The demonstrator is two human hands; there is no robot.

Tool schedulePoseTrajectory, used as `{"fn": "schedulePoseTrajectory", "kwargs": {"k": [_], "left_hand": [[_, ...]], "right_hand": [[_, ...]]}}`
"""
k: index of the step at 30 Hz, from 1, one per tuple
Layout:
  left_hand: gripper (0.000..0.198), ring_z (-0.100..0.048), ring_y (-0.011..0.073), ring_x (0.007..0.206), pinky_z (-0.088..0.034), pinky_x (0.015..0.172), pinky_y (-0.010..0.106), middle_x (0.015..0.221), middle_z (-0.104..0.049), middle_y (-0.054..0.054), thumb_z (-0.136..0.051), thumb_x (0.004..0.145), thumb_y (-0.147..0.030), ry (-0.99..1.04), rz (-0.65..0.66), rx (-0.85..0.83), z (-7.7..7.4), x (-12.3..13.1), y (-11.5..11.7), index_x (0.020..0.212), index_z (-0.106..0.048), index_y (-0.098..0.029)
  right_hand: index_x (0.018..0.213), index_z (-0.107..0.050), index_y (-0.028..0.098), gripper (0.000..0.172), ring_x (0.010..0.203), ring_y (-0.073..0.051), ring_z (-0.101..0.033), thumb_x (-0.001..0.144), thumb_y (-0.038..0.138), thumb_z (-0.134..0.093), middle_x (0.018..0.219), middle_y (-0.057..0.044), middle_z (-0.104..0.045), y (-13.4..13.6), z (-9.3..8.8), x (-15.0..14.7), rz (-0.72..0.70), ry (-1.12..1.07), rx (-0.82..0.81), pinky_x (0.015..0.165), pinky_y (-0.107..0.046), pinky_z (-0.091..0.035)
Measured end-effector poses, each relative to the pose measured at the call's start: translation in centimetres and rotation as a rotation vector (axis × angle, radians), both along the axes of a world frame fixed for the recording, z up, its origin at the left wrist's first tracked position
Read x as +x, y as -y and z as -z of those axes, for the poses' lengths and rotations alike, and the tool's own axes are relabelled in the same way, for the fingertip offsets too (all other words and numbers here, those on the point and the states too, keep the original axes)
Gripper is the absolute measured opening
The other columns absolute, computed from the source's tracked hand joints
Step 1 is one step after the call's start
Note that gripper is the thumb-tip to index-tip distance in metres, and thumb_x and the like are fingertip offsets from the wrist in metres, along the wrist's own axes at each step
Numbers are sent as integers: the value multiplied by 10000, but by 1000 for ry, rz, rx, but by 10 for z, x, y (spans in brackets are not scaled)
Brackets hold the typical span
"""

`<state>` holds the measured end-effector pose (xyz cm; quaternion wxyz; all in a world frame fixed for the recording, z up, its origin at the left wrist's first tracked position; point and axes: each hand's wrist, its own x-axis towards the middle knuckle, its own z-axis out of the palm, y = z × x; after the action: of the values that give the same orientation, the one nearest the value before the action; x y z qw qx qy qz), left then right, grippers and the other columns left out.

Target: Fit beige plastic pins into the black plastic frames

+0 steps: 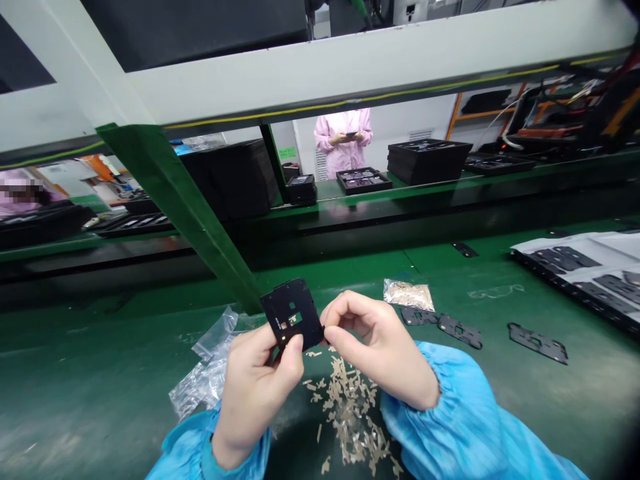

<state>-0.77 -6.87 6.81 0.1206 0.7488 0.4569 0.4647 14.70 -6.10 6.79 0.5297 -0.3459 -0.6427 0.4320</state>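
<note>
A person in blue sleeves (450,420) holds a black plate (291,313) up over a green workbench (100,353). The plate is a thin, flat piece with small square cut-outs. Their left hand (255,393) has it clamped by the lower edge, thumb in front and fingers behind. Their right hand (383,350) meets the plate's right corner with thumb and forefinger pinched together. Whether that pinch is on the plate itself or on something tiny, I can't tell from here.

Just below the plate lies a scatter of tan strips (347,413) on the bench, and to its left, crumpled clear plastic bags (210,367). Beyond the plate, to the right, sits a small clear bag of tan strips (409,295), and past that three more black plates (460,331) lie flat, well apart from the hands. Farther right still, a tray (575,280) holds more black pieces on white sheets.

Well beyond the plate — across the bench, past a green beam (180,213) — a co-worker in a pink smock (343,140) stands holding a dark object near stacked black trays (427,160).
</note>
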Motion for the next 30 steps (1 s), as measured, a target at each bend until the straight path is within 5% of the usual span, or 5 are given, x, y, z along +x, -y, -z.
{"fn": "schedulePoseTrajectory", "kwargs": {"k": [15, 22, 30], "left_hand": [[260, -414, 77, 382, -336, 412, 202, 440, -488, -48, -520, 799, -214, 187, 139, -134, 16, -7, -4, 540, -528, -184], [308, -479, 145, 467, -382, 456, 268, 496, -552, 22, -557, 770, -420, 486, 328, -305, 39, -18, -13, 589, -619, -179], [266, -459, 139, 520, -360, 488, 269, 535, -494, 3, -516, 818, -393, 593, 640, -265, 39, -12, -21, 660, -592, -194]], "right_hand": [[617, -461, 176, 91, 585, -103, -508, 667, 106, -493, 626, 11, -523, 2, 2, -3, -14, -103, -46, 535, -223, -427], [645, -454, 168, 97, 588, -91, -474, 673, 87, -499, 641, 19, -491, 12, -4, -3, -124, -168, -38, 541, -213, -401], [713, -464, 165, 78, 627, -86, -418, 717, 115, -523, 710, 20, -450, 13, -1, -4, -365, -301, -137, 579, -225, -365]]}}
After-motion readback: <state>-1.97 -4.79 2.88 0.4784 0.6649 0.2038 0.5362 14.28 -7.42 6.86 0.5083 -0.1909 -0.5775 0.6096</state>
